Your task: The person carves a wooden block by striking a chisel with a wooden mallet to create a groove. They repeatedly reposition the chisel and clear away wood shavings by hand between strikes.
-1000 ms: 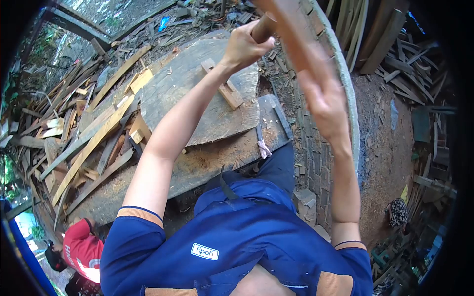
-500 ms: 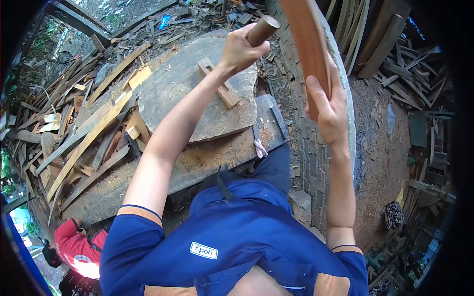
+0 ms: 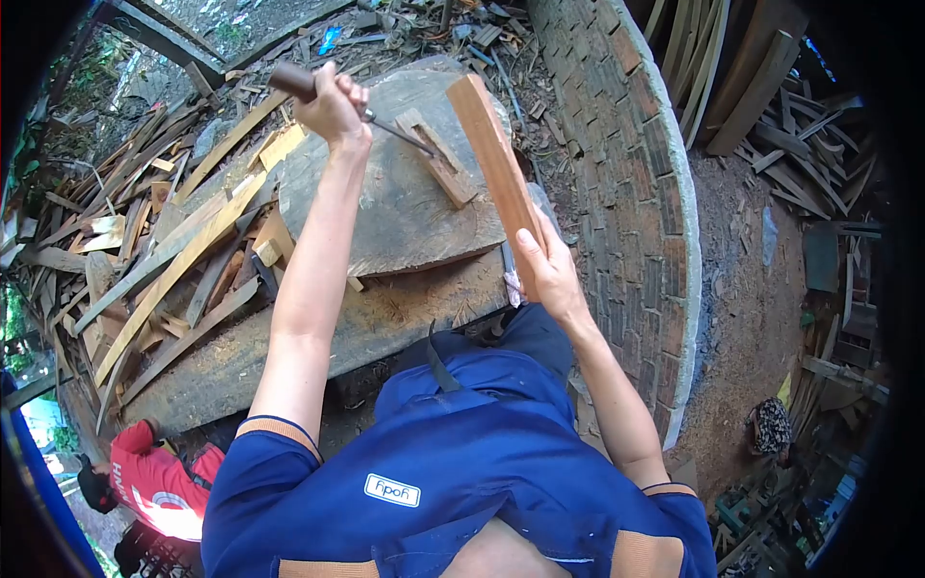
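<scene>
My left hand (image 3: 333, 111) is closed round the dark wooden handle of a chisel (image 3: 294, 83). Its thin metal blade slants down to the right, and the tip overlaps the slot of a small wooden block (image 3: 451, 185). That block lies on a round, weathered wood slab (image 3: 376, 226). To the right, my right hand (image 3: 551, 275) grips the lower end of a long reddish-brown piece of wood (image 3: 496, 154), thumb on top. The wood is tilted, its upper end pointing up and left beside the block.
A low bench (image 3: 289, 352) strewn with shavings carries the slab. Offcuts and slats (image 3: 159, 270) are heaped at left. A brick wall (image 3: 631, 193) curves past on the right, with more scrap wood (image 3: 809, 144) beyond. A person in a red shirt (image 3: 159, 477) is at lower left.
My left hand has moved left, and the chisel has swung so that its blade points toward the slotted block. My right hand has come down and left with the piece of wood.
</scene>
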The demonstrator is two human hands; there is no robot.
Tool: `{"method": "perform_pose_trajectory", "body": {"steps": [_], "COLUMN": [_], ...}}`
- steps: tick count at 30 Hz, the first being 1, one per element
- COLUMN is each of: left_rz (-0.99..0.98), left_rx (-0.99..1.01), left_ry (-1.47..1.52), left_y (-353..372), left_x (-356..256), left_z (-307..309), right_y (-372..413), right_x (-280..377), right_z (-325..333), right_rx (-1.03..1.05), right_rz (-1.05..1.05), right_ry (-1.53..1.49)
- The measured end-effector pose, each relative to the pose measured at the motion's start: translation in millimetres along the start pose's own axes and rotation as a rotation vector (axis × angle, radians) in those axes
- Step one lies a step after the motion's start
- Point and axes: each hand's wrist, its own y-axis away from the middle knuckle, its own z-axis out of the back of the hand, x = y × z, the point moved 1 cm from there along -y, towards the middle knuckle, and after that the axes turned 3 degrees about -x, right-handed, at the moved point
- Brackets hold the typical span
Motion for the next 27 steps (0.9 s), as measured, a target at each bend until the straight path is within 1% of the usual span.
{"method": "perform_pose_trajectory", "body": {"steps": [4, 5, 6, 8, 12, 14, 15, 16, 17, 18, 19, 20, 22, 24, 26, 27], "left_rz": [-0.004, -0.034, -0.020, -0.031, -0.037, -0.027, -0.106, -0.104, -0.110, -0.116, -0.206, -0.253, -0.281, -0.348, -0.436, -0.434], "left_rx": [0.251, 0.332, 0.371, 0.465, 0.531, 0.587, 0.640, 0.639, 0.683, 0.726, 0.741, 0.738, 0.750, 0.772, 0.822, 0.825], "left_ry": [-0.047, -0.059, -0.063, -0.109, -0.143, -0.172, -0.223, -0.227, -0.255, -0.283, -0.320, -0.360, -0.431, -0.518, -0.541, -0.534], "left_y": [25, 29, 34, 43, 51, 52, 53, 53, 54, 54, 53, 53, 59, 65, 73, 77], "left_x": [-13, -11, -9, -8, 0, 2, 4, 6, 9, 12, 19, 25, 24, 22, 19, 20], "left_z": [-34, -39, -44, -51, -58, -61, -61, -62, -62, -63, -64, -65, -72, -77, -80, -82], "right_y": [-8, -7, -6, -5, -8, -12, -13, -14, -16, -17, -17, -17, -15, -14, -18, -20], "right_x": [-4, 2, 5, 8, 4, -5, -5, -5, -5, -1, 5, 14, 51, 94, 130, 143], "right_z": [5, 6, 5, 5, 10, 13, 14, 15, 16, 16, 18, 20, 26, 34, 45, 48], "right_rx": [-0.042, -0.055, -0.060, -0.101, -0.092, -0.116, -0.120, -0.118, -0.120, -0.122, -0.131, -0.137, -0.157, -0.224, -0.298, -0.303], "right_rz": [0.082, 0.047, 0.050, -0.025, -0.065, 0.032, 0.022, 0.019, 0.042, 0.065, 0.034, 0.036, -0.002, 0.208, 0.466, 0.467], "right_ry": [0.049, 0.048, 0.049, -0.014, -0.004, 0.062, 0.055, 0.053, 0.061, 0.068, 0.079, 0.078, 0.076, 0.054, 0.015, 0.020]}}
